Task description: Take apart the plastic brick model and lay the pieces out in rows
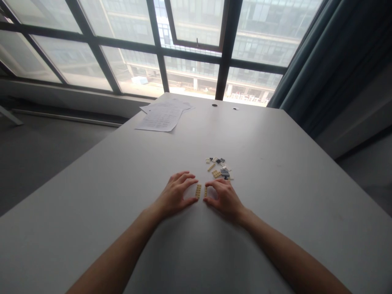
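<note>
Both my hands rest on a white table (275, 196), fingertips facing each other. My left hand (177, 192) has its fingers spread and curved, with thumb and forefinger on either side of a tan studded plate (198, 191) lying flat. My right hand (225, 197) pinches a second tan plate (205, 191) between thumb and forefinger. The two plates lie side by side, a narrow gap apart. Just beyond my right hand is a small pile of loose tan, grey and dark bricks (219, 167).
Printed paper sheets (163, 114) lie at the table's far left corner. Two small round holes (214, 105) sit near the far edge. Behind are large windows (190, 45) and a dark curtain (330, 53) on the right.
</note>
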The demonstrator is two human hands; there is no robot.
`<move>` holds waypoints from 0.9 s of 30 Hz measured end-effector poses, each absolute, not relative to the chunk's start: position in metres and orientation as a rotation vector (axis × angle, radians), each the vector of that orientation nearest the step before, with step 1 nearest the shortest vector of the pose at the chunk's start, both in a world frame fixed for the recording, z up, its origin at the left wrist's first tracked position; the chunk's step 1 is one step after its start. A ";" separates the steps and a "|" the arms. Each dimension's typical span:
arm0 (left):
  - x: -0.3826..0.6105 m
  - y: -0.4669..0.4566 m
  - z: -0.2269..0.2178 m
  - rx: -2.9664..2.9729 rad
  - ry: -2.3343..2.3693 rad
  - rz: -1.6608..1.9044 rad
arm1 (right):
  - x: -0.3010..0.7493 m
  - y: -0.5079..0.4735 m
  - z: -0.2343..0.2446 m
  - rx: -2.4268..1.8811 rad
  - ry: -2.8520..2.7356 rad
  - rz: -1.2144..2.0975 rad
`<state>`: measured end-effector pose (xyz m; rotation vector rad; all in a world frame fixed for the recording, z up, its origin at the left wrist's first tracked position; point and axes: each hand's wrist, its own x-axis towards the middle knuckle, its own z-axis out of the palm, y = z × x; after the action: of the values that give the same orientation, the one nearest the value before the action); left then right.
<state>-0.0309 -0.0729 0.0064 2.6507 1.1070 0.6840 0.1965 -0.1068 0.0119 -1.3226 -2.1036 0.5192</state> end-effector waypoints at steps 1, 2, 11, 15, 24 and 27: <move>-0.030 -0.073 0.005 2.655 1.110 0.665 | 0.194 -0.106 0.011 -1.330 -2.118 0.491; -0.030 -0.074 0.004 2.658 1.113 0.654 | 0.192 -0.106 0.010 -1.333 -2.130 0.468; -0.030 -0.073 0.000 2.669 1.120 0.609 | 0.193 -0.108 0.004 -1.334 -2.166 0.426; -0.030 -0.073 -0.001 2.668 1.120 0.608 | 0.195 -0.106 0.002 -1.363 -2.200 0.382; -0.029 -0.074 0.000 2.672 1.116 0.643 | 0.190 -0.107 0.005 -1.364 -2.220 0.354; -0.028 -0.074 0.000 2.672 1.126 0.634 | 0.189 -0.107 0.005 -1.354 -2.221 0.351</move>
<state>-0.0284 -0.0740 0.0004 2.6723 1.1257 0.6338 0.1886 -0.1072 0.0047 -1.3536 -2.2206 0.3511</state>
